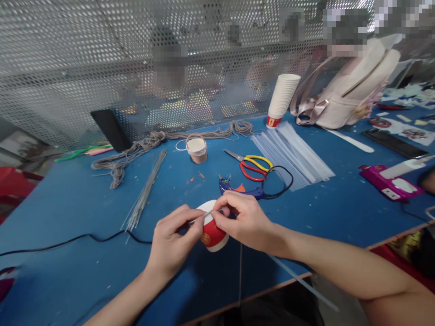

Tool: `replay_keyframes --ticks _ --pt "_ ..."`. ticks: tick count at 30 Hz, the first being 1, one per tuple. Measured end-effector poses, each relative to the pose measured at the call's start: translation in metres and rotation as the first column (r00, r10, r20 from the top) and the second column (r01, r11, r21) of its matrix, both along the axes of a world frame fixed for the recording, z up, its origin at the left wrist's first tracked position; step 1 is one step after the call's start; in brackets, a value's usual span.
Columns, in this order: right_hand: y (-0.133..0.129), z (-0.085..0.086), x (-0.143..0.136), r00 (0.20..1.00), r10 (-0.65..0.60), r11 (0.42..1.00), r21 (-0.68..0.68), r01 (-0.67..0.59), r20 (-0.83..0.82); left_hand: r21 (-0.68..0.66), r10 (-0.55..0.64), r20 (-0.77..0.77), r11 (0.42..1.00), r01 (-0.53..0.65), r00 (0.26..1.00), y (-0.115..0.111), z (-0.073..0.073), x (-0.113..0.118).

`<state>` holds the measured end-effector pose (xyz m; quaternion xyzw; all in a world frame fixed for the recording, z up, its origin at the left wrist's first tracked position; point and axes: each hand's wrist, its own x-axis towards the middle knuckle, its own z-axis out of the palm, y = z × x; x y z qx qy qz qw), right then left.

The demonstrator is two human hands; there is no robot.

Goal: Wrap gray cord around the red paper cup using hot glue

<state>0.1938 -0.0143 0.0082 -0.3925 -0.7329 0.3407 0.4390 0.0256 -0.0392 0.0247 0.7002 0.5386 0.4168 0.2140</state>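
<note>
A red and white paper cup (217, 237) is tilted between my two hands above the blue table. My left hand (175, 237) is closed on the cup's left side, thumb and fingers near the rim. My right hand (241, 219) pinches a thin greyish strip (208, 213) lying across the cup's rim; its exact kind is hard to make out. From under my right forearm a long translucent strip (302, 281) runs past the table edge; whether it joins the pinched piece is hidden. A blue glue gun (243, 192) lies just beyond my right hand.
Scissors (253, 165), translucent strips (292, 156) and stacked paper cups (283, 97) lie beyond. A small wrapped cup (197, 149), grey cord (152, 138), thin wires (146, 192) and a dark phone (110, 129) stand left. A backpack (346, 95) sits right, against perforated metal.
</note>
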Motion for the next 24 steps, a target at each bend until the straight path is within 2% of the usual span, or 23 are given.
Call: replay_keyframes --ticks 9,17,21,24 --pt "0.0013 0.0047 0.0015 0.999 0.038 0.98 -0.194 -0.042 -0.023 -0.001 -0.021 -0.002 1.0 0.021 1.0 -0.0001 0.0002 -0.0011" --pt "0.001 0.0063 0.0019 0.982 0.055 0.918 -0.378 -0.122 -0.183 0.035 -0.053 -0.017 0.998 0.053 0.998 0.0001 -0.0016 -0.0027" --pt "0.0041 0.0064 0.0024 0.973 0.094 0.92 -0.356 -0.166 -0.211 0.086 -0.085 -0.031 0.992 0.087 0.996 0.0007 -0.0009 -0.0031" --pt "0.0093 0.0099 0.0046 0.979 0.174 0.953 -0.23 -0.195 -0.111 0.145 -0.113 -0.031 0.983 0.116 0.993 0.0017 0.0 -0.0037"
